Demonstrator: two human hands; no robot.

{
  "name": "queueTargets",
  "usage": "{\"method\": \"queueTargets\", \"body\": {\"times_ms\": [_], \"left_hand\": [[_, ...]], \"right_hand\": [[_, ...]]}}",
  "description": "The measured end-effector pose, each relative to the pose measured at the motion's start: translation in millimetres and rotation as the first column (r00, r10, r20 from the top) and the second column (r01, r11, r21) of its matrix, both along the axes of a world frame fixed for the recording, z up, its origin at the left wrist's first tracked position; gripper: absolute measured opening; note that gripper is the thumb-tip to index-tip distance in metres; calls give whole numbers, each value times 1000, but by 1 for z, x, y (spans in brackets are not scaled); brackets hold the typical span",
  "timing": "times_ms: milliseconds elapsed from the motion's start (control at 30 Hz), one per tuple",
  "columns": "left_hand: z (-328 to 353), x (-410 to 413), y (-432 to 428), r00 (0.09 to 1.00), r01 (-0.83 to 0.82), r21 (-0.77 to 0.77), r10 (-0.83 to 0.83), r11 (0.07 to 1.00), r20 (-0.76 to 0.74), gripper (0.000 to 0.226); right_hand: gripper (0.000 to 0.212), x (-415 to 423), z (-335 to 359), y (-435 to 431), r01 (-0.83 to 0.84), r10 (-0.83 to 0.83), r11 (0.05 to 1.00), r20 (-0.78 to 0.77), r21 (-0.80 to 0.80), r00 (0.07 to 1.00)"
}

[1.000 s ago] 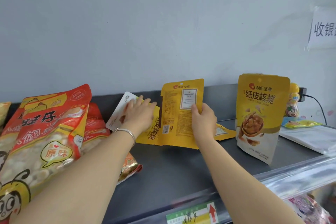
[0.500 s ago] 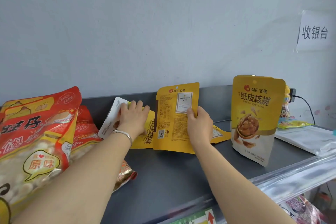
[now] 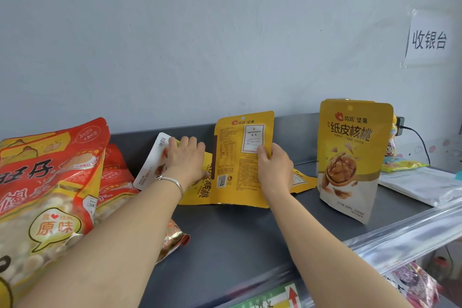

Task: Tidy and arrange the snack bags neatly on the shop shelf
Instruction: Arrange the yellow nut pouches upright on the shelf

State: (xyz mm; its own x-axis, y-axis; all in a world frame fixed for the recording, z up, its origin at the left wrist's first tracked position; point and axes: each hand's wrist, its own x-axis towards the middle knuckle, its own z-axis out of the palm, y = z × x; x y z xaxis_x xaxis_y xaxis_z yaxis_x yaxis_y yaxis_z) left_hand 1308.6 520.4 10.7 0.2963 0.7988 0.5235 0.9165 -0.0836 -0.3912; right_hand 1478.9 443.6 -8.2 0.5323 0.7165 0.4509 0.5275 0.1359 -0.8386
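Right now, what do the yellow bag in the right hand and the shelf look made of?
Yellow bag: thin printed plastic film, probably matte; it bends and creases at the bottom. Shelf: dark grey, smooth, likely painted metal, though the look leaves it open.

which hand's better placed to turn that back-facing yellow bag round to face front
Right. The right hand grips the back-facing yellow bag by its right edge, while the left hand lies flat on the fallen bag beside it.
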Motion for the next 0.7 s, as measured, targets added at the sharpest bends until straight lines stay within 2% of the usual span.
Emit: {"method": "queueTargets", "body": {"times_ms": [200,400,533,633,700], "left_hand": [[1,-6,4,991,64,-115,-77,991,-110,72],[6,9,9,992,93,-113,-101,989,-71,61],[14,8,2,995,66,-222,-79,973,-54,55],[29,13,-9,996,-13,-260,-9,966,-85,38],[42,20,-18,999,-12,-207,5,978,-34,17]], "right_hand": [[28,0,0,1,-6,6,1000,5,10,1000],[27,2,-3,4,7,-7,1000,17,8,1000],[29,0,-2,2,18,-18,1000,-1,17,1000],[28,0,-2,1,-13,15,999,-53,50,998],[27,1,-2,1,-39,48,996,-117,79,992]]}}
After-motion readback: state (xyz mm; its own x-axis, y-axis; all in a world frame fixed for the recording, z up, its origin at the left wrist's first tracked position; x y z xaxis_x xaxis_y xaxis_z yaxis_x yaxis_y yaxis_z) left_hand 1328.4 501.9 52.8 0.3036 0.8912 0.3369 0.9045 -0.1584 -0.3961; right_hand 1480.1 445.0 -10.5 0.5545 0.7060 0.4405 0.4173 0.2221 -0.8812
